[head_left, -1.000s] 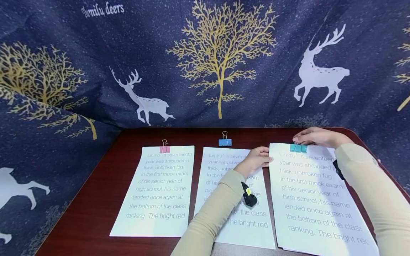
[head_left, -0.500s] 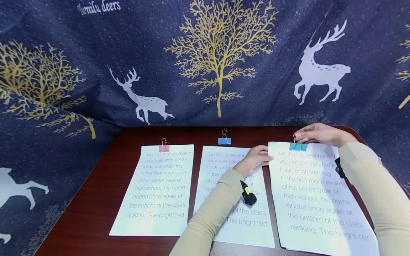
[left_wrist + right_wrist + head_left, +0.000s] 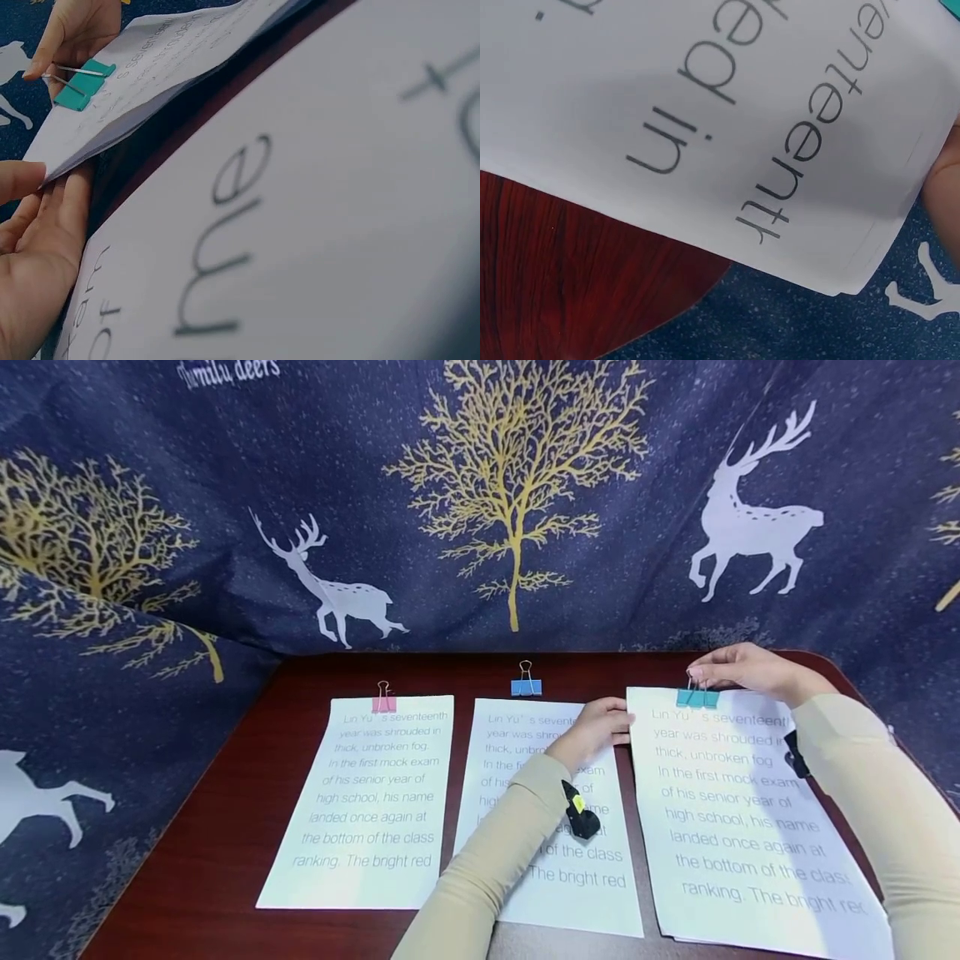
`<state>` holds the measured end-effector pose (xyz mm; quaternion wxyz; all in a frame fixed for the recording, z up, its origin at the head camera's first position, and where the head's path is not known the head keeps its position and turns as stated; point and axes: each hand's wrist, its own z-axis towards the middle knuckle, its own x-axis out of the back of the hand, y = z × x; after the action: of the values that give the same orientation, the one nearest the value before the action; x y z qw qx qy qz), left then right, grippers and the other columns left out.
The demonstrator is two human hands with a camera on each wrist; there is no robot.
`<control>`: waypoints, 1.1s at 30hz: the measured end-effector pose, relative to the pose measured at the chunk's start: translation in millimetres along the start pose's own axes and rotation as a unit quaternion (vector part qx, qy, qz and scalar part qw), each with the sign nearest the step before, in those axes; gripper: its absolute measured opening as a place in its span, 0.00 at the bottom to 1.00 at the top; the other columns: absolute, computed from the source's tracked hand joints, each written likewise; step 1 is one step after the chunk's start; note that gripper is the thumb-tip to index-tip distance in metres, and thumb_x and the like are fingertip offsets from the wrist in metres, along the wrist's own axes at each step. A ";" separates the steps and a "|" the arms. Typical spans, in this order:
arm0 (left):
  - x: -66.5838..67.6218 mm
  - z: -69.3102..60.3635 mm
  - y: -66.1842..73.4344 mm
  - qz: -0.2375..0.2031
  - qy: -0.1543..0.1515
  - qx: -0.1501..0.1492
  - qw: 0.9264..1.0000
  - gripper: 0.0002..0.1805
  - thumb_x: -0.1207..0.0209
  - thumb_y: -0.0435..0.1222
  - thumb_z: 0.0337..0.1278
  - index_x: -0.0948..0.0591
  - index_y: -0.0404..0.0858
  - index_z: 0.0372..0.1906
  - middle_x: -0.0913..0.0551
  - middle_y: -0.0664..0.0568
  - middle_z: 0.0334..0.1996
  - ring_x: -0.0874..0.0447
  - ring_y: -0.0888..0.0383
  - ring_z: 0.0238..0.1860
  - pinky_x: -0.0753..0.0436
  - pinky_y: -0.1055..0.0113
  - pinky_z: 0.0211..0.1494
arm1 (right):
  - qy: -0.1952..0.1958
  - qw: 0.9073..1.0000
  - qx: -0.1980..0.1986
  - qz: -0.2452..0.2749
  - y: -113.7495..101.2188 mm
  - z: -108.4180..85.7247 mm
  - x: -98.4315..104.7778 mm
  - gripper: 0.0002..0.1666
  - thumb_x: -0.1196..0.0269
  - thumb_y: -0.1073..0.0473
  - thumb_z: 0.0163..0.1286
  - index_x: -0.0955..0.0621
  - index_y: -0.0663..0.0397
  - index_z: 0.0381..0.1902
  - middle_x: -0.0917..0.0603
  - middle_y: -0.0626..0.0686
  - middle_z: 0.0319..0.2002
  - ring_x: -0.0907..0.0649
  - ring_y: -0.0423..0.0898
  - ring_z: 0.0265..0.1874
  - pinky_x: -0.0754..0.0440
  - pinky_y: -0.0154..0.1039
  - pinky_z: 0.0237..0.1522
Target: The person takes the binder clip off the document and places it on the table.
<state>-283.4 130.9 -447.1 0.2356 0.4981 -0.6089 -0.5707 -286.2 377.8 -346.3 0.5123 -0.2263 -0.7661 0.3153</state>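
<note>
Dark red-brown table point(image 3: 217, 827) lies below the left hand point(image 3: 596, 731) and the right hand point(image 3: 757, 672). Nearest the person, the left sleeve point(image 3: 487, 860) crosses a middle sheet point(image 3: 577, 868); a left sheet point(image 3: 375, 793) lies beyond that arm's outer side. A right stack point(image 3: 735, 793), several pages by its edges, runs back from the hands toward the person.

Step, my judgement: seating a teal clip point(image 3: 697, 698) on that stack, near its finish. The next move would call for easing off the clip without dragging the pages, corner held level.

Left hand: pinching, thumb over and fingers under the stack's near-side corner, which looks raised off the table. Right hand: fingertips closed on the clip's wire handle point(image 3: 79, 71); the teal body straddles the stack's far edge, between the hands. Cannot tell how firmly it bites.

Beyond the left hand, a blue clip point(image 3: 527, 687) sits just apart from the middle sheet; farther left, a pink clip point(image 3: 384, 704) sits on the left sheet's top edge.

Farthest, past both hands: blue cloth backdrop point(image 3: 600, 597), deer and trees.
</note>
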 end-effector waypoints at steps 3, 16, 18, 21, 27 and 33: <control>0.5 -1.9 2.1 -0.028 -0.002 0.000 1.000 0.14 0.47 0.24 0.62 0.24 0.29 0.52 0.23 0.51 0.33 0.21 0.58 0.33 0.18 0.58 0.51 | 0.004 1.000 0.001 0.003 -0.7 -0.9 1.2 0.34 0.45 0.46 0.72 0.30 0.71 0.61 0.16 0.51 0.45 0.20 0.32 0.40 0.23 0.29 0.45; -0.1 -6.2 4.1 -0.014 -0.012 -0.015 1.000 0.15 0.49 0.23 0.64 0.24 0.29 0.55 0.19 0.45 0.42 0.20 0.57 0.40 0.18 0.58 0.53 | 0.018 1.000 -0.001 0.009 1.6 1.7 3.3 0.37 0.47 0.45 0.73 0.33 0.72 0.64 0.17 0.44 0.44 0.21 0.31 0.39 0.24 0.28 0.44; -0.9 -5.9 3.4 -0.009 -0.009 -0.016 1.000 0.15 0.48 0.23 0.64 0.24 0.29 0.54 0.19 0.45 0.42 0.20 0.58 0.39 0.17 0.58 0.51 | 0.022 1.000 0.003 0.012 1.4 2.0 3.6 0.36 0.48 0.45 0.74 0.33 0.72 0.64 0.18 0.43 0.42 0.22 0.31 0.39 0.23 0.31 0.47; -1.1 -3.9 1.2 -0.011 -0.003 -0.015 1.000 0.15 0.48 0.22 0.63 0.24 0.29 0.53 0.19 0.47 0.40 0.20 0.58 0.37 0.17 0.59 0.50 | 0.027 1.000 0.012 0.004 1.1 5.4 3.8 0.36 0.48 0.45 0.74 0.33 0.73 0.63 0.18 0.42 0.43 0.23 0.29 0.39 0.25 0.44 0.55; -1.6 -0.8 -2.1 -0.002 0.001 -0.013 1.000 0.13 0.48 0.22 0.62 0.24 0.28 0.50 0.19 0.48 0.36 0.20 0.58 0.35 0.16 0.60 0.49 | 0.053 0.999 0.012 -0.006 -2.3 12.4 3.6 0.38 0.47 0.43 0.72 0.32 0.72 0.63 0.17 0.51 0.42 0.22 0.34 0.40 0.32 0.61 0.60; -2.4 -1.0 -0.6 0.005 0.000 -0.012 1.000 0.13 0.48 0.22 0.62 0.24 0.29 0.51 0.21 0.49 0.35 0.21 0.58 0.34 0.16 0.60 0.48 | 0.060 0.998 0.004 -0.012 -6.1 19.3 -1.8 0.42 0.46 0.39 0.70 0.33 0.71 0.65 0.19 0.64 0.52 0.24 0.59 0.54 0.33 0.65 0.59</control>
<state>-281.4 132.7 -446.7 0.2449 0.4923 -0.6041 -0.5768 -303.5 367.5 -348.4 0.5618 -0.2334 -0.7357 0.2979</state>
